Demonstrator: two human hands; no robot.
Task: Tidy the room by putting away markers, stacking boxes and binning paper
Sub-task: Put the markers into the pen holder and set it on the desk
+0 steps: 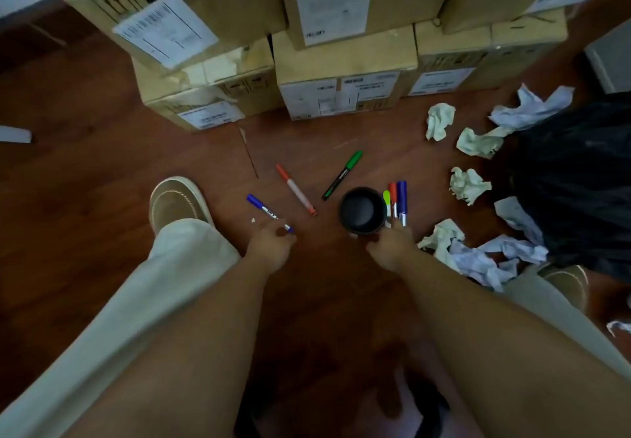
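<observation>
Stacking up along the far edge of the floor (102, 164), cardboard boxes (345, 92); crumpled paper (471, 184) beside a black bag (573, 191). Right hand (392, 246) grips a black cup (362, 210) plus three markers (397, 202). Left hand (271, 244) pinches the blue marker (268, 212) mid-floor.

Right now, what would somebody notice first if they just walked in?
Probably the bright markers on the wooden floor: the left hand pinches a blue marker, with a red marker and green marker lying beyond it. The right hand holds a black cup and three more markers. Crumpled paper lies to the right, by a black bag.
</observation>
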